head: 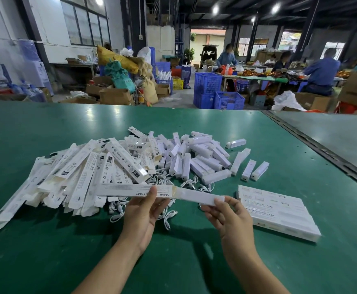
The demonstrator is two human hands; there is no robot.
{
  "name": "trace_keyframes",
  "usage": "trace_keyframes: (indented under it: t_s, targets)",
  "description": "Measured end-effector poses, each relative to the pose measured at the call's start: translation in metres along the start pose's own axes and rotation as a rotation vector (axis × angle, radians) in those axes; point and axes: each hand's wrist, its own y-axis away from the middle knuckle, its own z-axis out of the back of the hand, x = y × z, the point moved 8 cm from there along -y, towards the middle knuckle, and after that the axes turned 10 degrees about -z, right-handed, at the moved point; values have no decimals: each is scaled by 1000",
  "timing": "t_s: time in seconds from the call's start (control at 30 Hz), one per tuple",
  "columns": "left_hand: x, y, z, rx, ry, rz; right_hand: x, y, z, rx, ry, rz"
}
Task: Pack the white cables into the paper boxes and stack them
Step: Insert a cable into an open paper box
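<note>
Over a green counter (46, 251) strewn with white cables (167, 217), left hand (143, 211) pinches a slim paper box (128, 190), right hand (229, 218) the white bar (201, 197) jutting out.

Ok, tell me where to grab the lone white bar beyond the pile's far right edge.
Probably at its middle, from above: pinch across the narrow width of the lone white bar. It lies flat on the green table, clear of the pile, so both long sides are open.
</note>
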Motion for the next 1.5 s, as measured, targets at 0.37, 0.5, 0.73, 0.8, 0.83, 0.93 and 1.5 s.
trace_keyframes:
  t_s: [0.37,0.5,0.73,0.8,0.83,0.93,1.5]
  targets:
    - [2,12,-9,101,-106,-33,-12,1,3,-14,259,-32]
    - [-1,18,-19,186,-220,-81,-11,5,1,-32,397,5]
    - [-2,24,-26,231,-275,-98,-13,7,-1,-51,494,64]
    - [0,26,-27,240,-295,-91,-15,8,-3,-38,498,63]
    - [0,26,-27,236,-298,-85,-15,8,-4,-35,498,63]
    - [1,25,-25,226,-300,-69,-15,10,-8,1,475,66]
    - [4,21,-15,133,-170,27,31,3,-11,-113,1102,657]
